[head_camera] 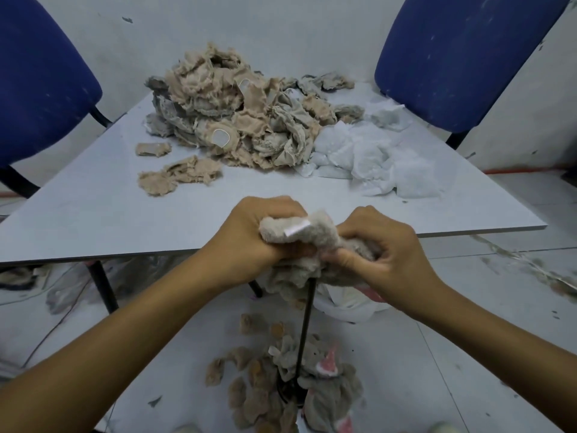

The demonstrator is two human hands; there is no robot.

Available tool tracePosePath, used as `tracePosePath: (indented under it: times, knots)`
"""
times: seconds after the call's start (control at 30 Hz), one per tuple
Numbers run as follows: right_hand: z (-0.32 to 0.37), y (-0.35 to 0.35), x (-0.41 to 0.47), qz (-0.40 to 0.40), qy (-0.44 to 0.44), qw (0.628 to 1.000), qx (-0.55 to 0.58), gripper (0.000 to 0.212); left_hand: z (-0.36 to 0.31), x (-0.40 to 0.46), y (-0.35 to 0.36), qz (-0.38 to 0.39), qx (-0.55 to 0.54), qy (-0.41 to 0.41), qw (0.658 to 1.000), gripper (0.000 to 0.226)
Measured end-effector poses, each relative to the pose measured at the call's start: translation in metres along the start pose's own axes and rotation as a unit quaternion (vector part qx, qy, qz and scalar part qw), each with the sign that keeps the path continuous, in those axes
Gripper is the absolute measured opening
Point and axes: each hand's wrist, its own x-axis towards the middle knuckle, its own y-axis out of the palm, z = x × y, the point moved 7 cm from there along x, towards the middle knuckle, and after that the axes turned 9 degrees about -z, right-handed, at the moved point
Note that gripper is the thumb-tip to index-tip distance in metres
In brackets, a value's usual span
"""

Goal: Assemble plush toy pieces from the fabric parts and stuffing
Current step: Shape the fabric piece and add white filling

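A beige plush fabric piece [312,235] with a white label is bunched between both hands, just in front of the table's near edge. My left hand [256,232] grips its left side in a fist. My right hand [384,251] pinches its right side with thumb and fingers. The piece hangs over the top of a thin black rod [304,332] that stands upright from the floor. A big heap of beige and grey fabric parts [237,114] lies at the back of the table [93,214]. White stuffing [374,151] lies to the heap's right.
Two blue chairs [40,79] [459,57] stand behind the table at left and right. Finished plush pieces [281,392] lie on the floor around the rod's base. Two loose beige scraps [178,175] lie left of centre on the table. A white bag [349,304] sits under the table.
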Motion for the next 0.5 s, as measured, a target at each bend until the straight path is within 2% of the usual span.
tracePosePath:
  times: [0.1, 0.2, 0.27, 0.33, 0.43, 0.5]
  knots:
    - [-0.013, 0.012, -0.010, 0.051, 0.004, 0.998, -0.046, 0.025, 0.016, -0.008, 0.011, 0.043, 0.063, -0.011, 0.997, 0.022]
    - [-0.018, 0.017, -0.015, 0.057, 0.023, 0.997, -0.044, 0.028, 0.026, -0.008, 0.015, 0.079, 0.088, -0.032, 0.992, 0.022]
    - [-0.019, 0.019, -0.014, 0.067, 0.035, 0.996, -0.047, 0.022, 0.026, -0.008, 0.015, 0.094, 0.103, -0.032, 0.990, 0.025]
    - [-0.022, 0.022, -0.016, 0.113, 0.055, 0.990, -0.057, 0.020, 0.026, -0.008, 0.014, 0.093, 0.107, -0.045, 0.989, 0.028]
    - [-0.022, 0.020, -0.015, 0.174, 0.132, 0.975, 0.037, 0.025, 0.018, -0.004, 0.005, 0.075, 0.054, -0.073, 0.993, 0.017]
    - [-0.016, 0.003, 0.002, 0.121, 0.161, 0.972, 0.118, 0.038, 0.010, 0.011, -0.013, 0.018, 0.002, -0.083, 0.996, 0.013]
